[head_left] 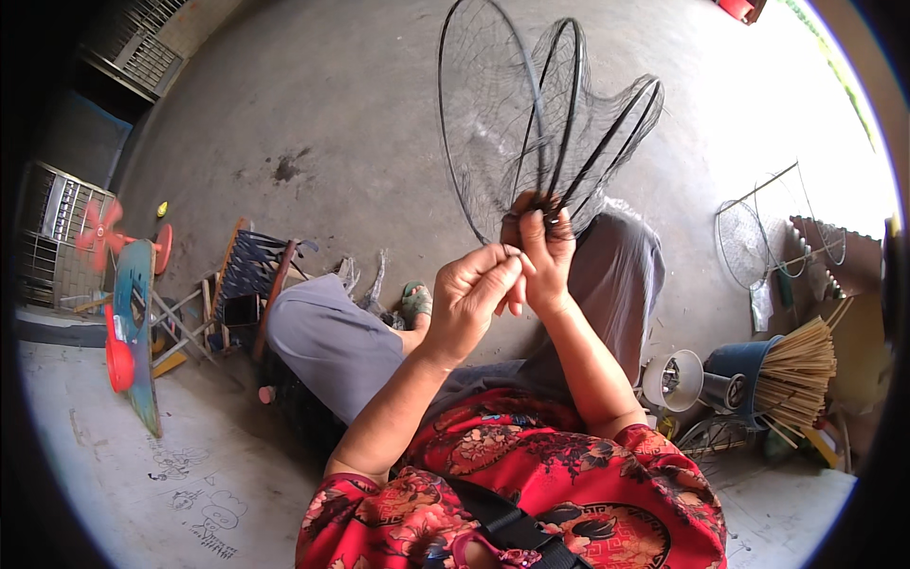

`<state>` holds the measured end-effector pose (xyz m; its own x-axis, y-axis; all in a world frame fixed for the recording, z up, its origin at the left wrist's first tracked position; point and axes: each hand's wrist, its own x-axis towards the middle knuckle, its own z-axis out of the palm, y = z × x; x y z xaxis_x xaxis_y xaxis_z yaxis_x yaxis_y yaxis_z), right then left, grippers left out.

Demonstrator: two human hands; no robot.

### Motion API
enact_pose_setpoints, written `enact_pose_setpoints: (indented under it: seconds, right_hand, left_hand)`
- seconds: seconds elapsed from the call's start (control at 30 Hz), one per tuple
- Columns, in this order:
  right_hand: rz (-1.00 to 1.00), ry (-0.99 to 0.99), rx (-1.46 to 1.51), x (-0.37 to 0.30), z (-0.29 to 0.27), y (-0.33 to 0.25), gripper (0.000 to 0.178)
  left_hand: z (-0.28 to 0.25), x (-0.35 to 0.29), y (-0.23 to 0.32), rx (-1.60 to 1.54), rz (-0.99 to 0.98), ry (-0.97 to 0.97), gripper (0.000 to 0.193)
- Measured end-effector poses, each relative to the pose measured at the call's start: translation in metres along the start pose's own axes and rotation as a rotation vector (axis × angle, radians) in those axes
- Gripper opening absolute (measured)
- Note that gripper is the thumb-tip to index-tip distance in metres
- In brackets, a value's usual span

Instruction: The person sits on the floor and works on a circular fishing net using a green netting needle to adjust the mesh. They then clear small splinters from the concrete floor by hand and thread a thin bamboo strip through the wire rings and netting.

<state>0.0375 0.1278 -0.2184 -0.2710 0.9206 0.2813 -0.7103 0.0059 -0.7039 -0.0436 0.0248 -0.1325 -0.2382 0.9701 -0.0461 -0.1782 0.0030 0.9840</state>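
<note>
In front of me, above my lap, I hold up a hooped net (567,123) of thin dark mesh on several black rings. The rings fan out upward and come together at the bottom. There my right hand (548,248) is closed round the gathered rings and mesh. My left hand (476,296) touches the right one at the fingertips, its thumb and forefinger pressed together in a pinch. Whatever lies in that pinch is too small to make out. The lower end of the net is partly hidden by my fingers.
At right, a blue bucket (730,360) holds a bundle of thin wooden sticks (791,375), beside a white bowl (674,379) with small parts. Another hooped net (742,245) lies beyond. A folding chair (254,284) and a red fan (101,234) stand at left.
</note>
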Motion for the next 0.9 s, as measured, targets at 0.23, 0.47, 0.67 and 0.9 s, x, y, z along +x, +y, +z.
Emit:
enact_pose_setpoints:
  seconds: [0.23, 0.47, 0.67, 0.9]
  right_hand:
    - [0.022, -0.132, 0.119, 0.01, -0.004, -0.044, 0.019]
    - [-0.03, -0.115, 0.038, 0.009, -0.001, -0.031, 0.015]
    - [0.0, -0.007, -0.193, 0.021, -0.012, 0.024, 0.005]
    - [0.075, -0.2, 0.272, 0.04, 0.008, -0.081, 0.034]
  left_hand:
    - [-0.094, 0.061, -0.113, 0.304, 0.075, 0.426, 0.027]
    - [-0.089, 0.065, -0.118, 0.489, 0.036, 0.399, 0.016]
    - [-0.001, 0.024, -0.022, -0.065, 0.112, 0.23, 0.019]
    - [-0.1, -0.012, -0.112, 0.039, -0.186, -0.102, 0.03]
